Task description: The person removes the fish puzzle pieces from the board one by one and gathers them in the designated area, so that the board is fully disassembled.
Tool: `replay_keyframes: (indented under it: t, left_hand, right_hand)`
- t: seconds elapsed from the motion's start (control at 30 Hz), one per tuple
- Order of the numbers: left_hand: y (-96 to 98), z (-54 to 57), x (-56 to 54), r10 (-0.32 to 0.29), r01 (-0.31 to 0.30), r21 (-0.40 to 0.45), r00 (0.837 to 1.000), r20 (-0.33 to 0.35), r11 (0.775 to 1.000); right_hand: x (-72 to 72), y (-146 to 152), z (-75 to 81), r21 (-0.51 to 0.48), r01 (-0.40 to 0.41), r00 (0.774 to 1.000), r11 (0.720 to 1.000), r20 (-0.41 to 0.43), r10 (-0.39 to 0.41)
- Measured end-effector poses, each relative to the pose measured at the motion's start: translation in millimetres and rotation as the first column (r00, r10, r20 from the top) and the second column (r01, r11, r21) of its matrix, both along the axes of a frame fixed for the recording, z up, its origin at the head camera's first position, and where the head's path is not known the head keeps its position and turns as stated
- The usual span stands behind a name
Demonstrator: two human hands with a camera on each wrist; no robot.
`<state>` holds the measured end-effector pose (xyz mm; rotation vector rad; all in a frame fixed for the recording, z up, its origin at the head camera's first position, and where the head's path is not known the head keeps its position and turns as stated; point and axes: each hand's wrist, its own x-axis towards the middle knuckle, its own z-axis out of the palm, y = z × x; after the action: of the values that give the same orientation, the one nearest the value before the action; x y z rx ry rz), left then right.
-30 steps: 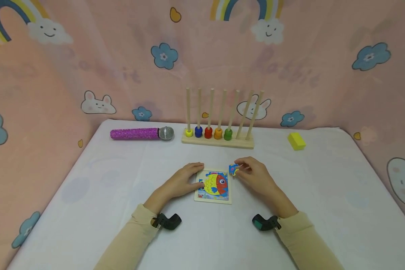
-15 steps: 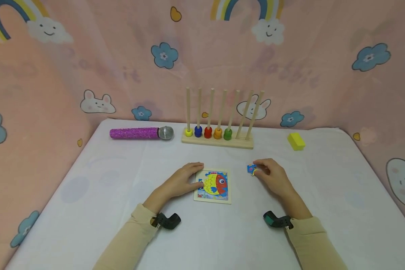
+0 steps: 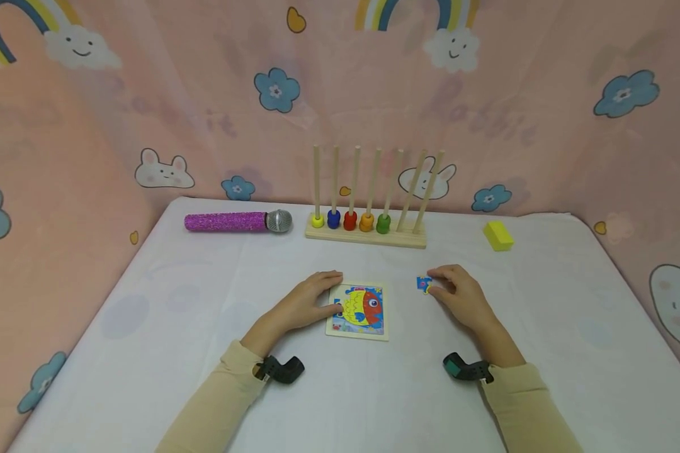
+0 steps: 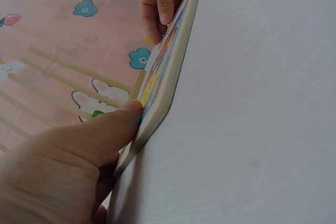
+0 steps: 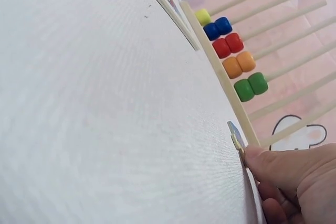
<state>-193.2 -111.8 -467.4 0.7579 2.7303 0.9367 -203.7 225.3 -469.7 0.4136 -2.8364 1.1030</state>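
A square wooden jigsaw puzzle board (image 3: pixel 357 337) with a yellow and red fish picture lies on the white tabletop. My left hand (image 3: pixel 303 305) holds its left side, the thumb (image 4: pixel 128 114) on the picture's edge and the other fingers at the far left corner. To the right of the board, my right hand (image 3: pixel 466 301) pinches a small blue puzzle piece (image 3: pixel 422 284) between thumb and fingers. Seen edge-on in the right wrist view, the piece (image 5: pixel 235 135) is close to the tabletop. Part of the board's left side is hidden under the left hand.
Behind the board stands a wooden peg rack (image 3: pixel 368 237) with coloured beads on several upright rods. A purple glittery microphone (image 3: pixel 232 222) lies at the back left, a yellow block (image 3: pixel 498 236) at the back right. A pink patterned cloth (image 3: pixel 204 94) hangs behind the table.
My right hand has moved right, away from the board, with the puzzle piece in its fingers, and has hardly moved in the last half second. The left hand and the board have stayed put.
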Motion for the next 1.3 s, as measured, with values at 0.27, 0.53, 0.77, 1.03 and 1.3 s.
replay_keyframes:
  t: [0.27, 0.53, 0.77, 1.03, 1.3]
  left_hand:
    - [0.5, 1.8, 1.2, 0.012, -0.012, 0.006, 1.0, 0.003, 1.0]
    - [-0.4, 1.9, 1.0, 0.006, -0.006, 0.005, 1.0, -0.002, 1.0]
    - [-0.2, 0.6, -0.5, 0.0, 0.0, 0.003, 1.0, 0.0, 1.0]
    - [-0.5, 0.5, -1.5, -0.003, 0.003, 0.009, 1.0, 0.01, 1.0]
    - [0.1, 3.6, -0.8, -0.014, 0.014, 0.013, 1.0, -0.001, 1.0]
  right_hand:
    - [2.2, -1.5, 2.8, -0.022, 0.025, 1.0, 0.999, 0.01, -0.025]
    - [3.6, -5.9, 7.3, -0.049, 0.04, 0.998, 0.998, 0.041, -0.038]
    - [7.5, -16.6, 16.9, -0.099, -0.013, 0.999, 0.995, 0.045, 0.017]
    - [13.8, -37.7, 26.2, -0.083, -0.05, 0.991, 0.995, 0.117, 0.06]
    - [18.4, -61.7, 26.5, -0.111, -0.151, 0.978, 0.982, 0.125, 0.165]
